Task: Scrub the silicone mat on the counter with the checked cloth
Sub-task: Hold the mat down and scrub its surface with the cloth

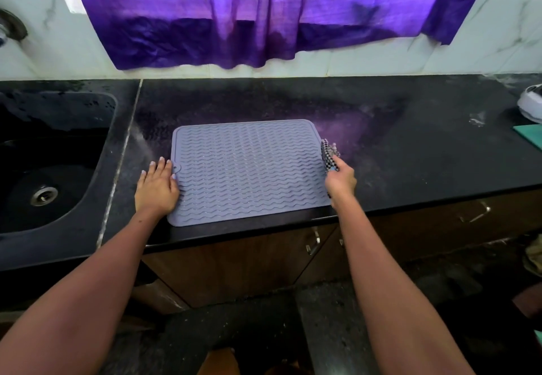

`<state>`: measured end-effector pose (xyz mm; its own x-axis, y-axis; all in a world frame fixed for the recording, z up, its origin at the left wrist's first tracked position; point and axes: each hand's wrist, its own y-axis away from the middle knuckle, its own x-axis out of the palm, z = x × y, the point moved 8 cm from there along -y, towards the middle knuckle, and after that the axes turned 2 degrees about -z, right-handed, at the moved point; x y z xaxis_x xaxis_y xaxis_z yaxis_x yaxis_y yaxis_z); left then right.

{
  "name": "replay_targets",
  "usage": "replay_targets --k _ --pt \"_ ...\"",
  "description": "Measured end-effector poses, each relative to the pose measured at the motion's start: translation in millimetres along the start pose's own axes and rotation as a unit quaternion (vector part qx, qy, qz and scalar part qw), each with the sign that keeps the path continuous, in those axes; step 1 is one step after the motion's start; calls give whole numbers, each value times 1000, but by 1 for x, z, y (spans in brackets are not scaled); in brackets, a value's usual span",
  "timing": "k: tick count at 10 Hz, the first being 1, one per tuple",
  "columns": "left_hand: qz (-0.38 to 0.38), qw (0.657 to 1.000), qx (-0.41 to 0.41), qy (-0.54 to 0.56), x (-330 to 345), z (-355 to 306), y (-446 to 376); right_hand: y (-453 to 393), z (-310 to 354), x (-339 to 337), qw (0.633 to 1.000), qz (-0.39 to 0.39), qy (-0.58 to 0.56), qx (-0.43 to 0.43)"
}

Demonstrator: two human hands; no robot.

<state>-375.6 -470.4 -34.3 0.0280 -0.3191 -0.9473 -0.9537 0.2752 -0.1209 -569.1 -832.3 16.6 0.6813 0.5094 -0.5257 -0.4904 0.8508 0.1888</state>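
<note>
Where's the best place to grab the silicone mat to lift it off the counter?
Probably the silicone mat front edge, from the near side: it lies flat, reaching the counter front lip. The left hand and the right hand with the checked cloth occupy the sides.

Daylight glows through purple curtain (264, 8) at top centre, casting violet sheen on dark table (410, 140). Lower frame dim. Wide-angle bowing at edges. Slight softness throughout; sink (44, 154) nearly black.

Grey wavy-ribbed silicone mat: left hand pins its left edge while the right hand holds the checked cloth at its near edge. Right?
Not quite. In the head view the right hand holds the black-and-white checked cloth at the right edge of the grey wavy-ribbed silicone mat; the left hand pins the left edge.
</note>
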Motion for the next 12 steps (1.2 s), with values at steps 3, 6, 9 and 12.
replay_targets --k 3,6,9,12 --pt "-2 1000 1 5 0 0 1 78 3 95 894 99 347 -266" --pt "33 999 -3 -6 5 2 0 62 13 92 904 142 320 -245" --pt "57 998 30 -3 2 9 -1 89 49 96 929 157 259 -211" --pt "34 999 36 -15 2 7 5 95 16 133 862 135 392 -294"
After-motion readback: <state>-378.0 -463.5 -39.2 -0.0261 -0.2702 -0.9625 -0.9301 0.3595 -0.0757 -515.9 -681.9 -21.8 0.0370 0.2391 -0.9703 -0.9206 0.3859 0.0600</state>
